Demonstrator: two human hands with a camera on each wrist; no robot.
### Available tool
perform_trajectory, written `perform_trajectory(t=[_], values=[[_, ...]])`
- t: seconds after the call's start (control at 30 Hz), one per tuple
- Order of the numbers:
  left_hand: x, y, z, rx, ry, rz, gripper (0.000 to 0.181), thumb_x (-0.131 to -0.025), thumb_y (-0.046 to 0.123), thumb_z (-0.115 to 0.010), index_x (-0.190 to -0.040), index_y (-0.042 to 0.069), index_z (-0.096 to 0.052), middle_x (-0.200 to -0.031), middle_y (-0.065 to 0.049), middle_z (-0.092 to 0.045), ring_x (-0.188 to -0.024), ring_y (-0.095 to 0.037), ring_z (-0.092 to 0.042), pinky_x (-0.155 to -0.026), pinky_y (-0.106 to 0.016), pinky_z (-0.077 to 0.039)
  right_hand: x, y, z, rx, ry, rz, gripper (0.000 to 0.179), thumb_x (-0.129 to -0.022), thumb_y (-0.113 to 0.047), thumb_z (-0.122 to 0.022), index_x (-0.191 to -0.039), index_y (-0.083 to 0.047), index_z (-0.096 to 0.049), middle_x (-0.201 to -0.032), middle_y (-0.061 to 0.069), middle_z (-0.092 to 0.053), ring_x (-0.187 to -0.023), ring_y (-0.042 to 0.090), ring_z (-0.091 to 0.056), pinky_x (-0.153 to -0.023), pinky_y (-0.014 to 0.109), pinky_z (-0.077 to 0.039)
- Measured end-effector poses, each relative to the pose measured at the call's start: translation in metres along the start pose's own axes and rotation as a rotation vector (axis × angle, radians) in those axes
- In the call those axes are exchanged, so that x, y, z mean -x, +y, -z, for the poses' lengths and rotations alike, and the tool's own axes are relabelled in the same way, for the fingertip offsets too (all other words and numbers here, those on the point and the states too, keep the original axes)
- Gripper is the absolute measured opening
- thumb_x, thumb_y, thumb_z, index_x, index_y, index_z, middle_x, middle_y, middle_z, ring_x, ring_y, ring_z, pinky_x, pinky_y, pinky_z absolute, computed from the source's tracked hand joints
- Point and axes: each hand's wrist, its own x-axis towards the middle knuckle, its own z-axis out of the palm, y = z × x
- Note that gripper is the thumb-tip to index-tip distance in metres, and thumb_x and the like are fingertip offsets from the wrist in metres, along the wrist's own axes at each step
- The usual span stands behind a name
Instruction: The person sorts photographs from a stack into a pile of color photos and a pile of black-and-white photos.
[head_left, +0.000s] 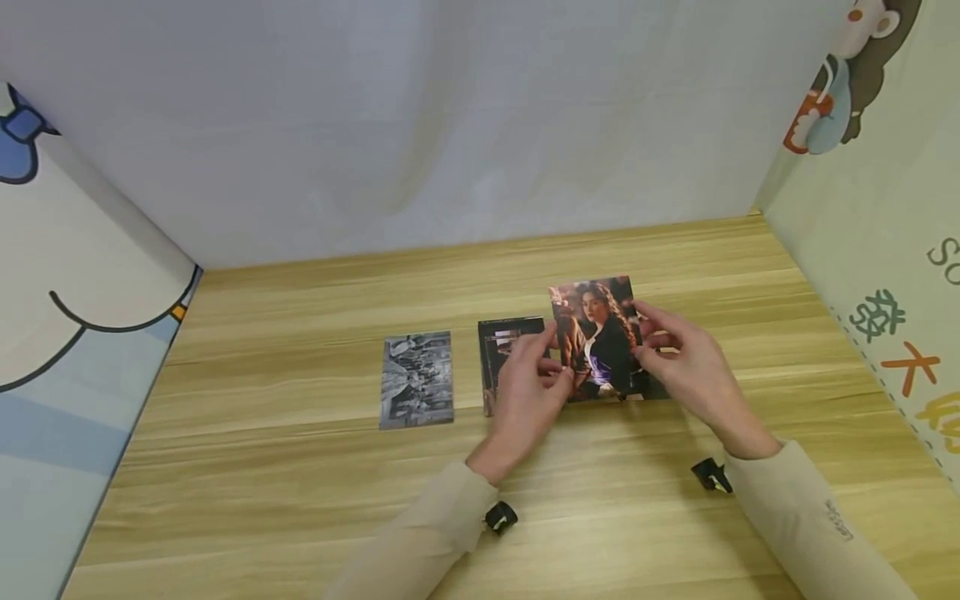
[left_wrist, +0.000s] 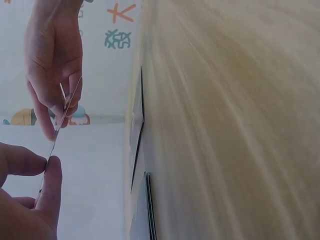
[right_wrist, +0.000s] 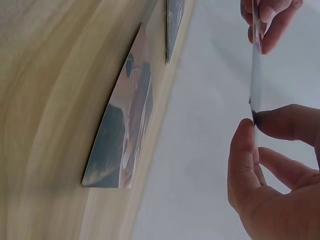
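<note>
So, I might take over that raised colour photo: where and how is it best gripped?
Probably at the middle of its top edge, coming from the far side with a light two-finger pinch. The colour photo is thin and raised off the table; the left hand and right hand pinch its two side edges, leaving the top edge uncovered.

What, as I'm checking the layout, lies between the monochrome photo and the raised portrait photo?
In the head view: a strip of bare tabletop beside the monochrome photo, then a dark photo partly hidden by the left hand.

The wood-grained table [head_left: 262,500] carries a grey print [head_left: 416,380], photo stack [head_left: 495,342] and another photo [right_wrist: 125,125].
</note>
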Motion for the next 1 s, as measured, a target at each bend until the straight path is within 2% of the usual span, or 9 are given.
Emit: perform_trajectory(t=[0.07, 0.27, 0.37, 0.57, 0.73, 1.0], values=[[-0.001, 0.0, -0.003, 0.006, -0.01, 0.004, 0.068, -0.088, -0.007, -0.072, -0.152, -0.002, -0.047, -0.127, -0.013, -0.059, -0.095, -0.015, -0.068, -0.076, -0.015, -0.058, 0.001, 0.001, 0.002, 0.013, 0.008, -0.004, 0.063, -0.094, 0.004, -0.065, -0.154, -0.001, -0.047, -0.12, 0.021, -0.061, -0.104, 0.028, -0.064, -0.069, 0.015, -0.053], [-0.001, 0.002, -0.009, 0.033, -0.031, 0.0, 0.068, -0.089, -0.007, -0.072, -0.152, -0.002, -0.046, -0.126, -0.012, -0.06, -0.092, -0.014, -0.068, -0.075, -0.016, -0.058, 0.002, 0.004, 0.009, 0.045, 0.027, 0.001, 0.061, -0.093, 0.003, -0.066, -0.152, 0.001, -0.049, -0.117, 0.021, -0.062, -0.095, 0.005, -0.061, -0.07, 0.012, -0.053], [-0.002, 0.004, -0.012, 0.055, -0.047, 0.014, 0.069, -0.089, -0.008, -0.071, -0.153, -0.002, -0.045, -0.127, -0.012, -0.059, -0.091, -0.012, -0.067, -0.074, -0.016, -0.058, 0.002, 0.005, 0.012, 0.048, 0.025, 0.0, 0.06, -0.093, 0.003, -0.066, -0.151, 0.001, -0.05, -0.117, 0.02, -0.062, -0.092, 0.0, -0.059, -0.07, 0.012, -0.053], [-0.004, 0.006, -0.018, 0.051, -0.054, 0.023, 0.069, -0.089, -0.008, -0.071, -0.152, -0.003, -0.045, -0.125, -0.011, -0.059, -0.085, -0.005, -0.064, -0.071, -0.016, -0.058, 0.005, 0.009, 0.018, 0.07, 0.022, -0.012, 0.06, -0.094, 0.001, -0.066, -0.151, 0.002, -0.049, -0.118, 0.02, -0.061, -0.09, -0.002, -0.058, -0.069, 0.012, -0.052], [-0.005, 0.006, -0.024, 0.026, -0.052, 0.025, 0.068, -0.089, -0.006, -0.071, -0.152, -0.002, -0.046, -0.124, -0.011, -0.06, -0.083, -0.003, -0.061, -0.071, -0.015, -0.057, 0.006, 0.014, 0.021, 0.078, 0.02, -0.02, 0.06, -0.094, 0.0, -0.066, -0.152, 0.003, -0.049, -0.119, 0.021, -0.061, -0.091, 0.001, -0.059, -0.069, 0.013, -0.052], [-0.007, 0.006, -0.032, 0.032, -0.055, 0.052, 0.069, -0.088, -0.009, -0.071, -0.152, -0.002, -0.047, -0.123, -0.011, -0.058, -0.081, -0.002, -0.059, -0.069, -0.015, -0.057, 0.005, 0.017, 0.025, 0.09, 0.012, -0.047, 0.06, -0.095, 0.0, -0.064, -0.152, 0.003, -0.048, -0.118, 0.019, -0.059, -0.091, 0.004, -0.06, -0.068, 0.014, -0.051]])
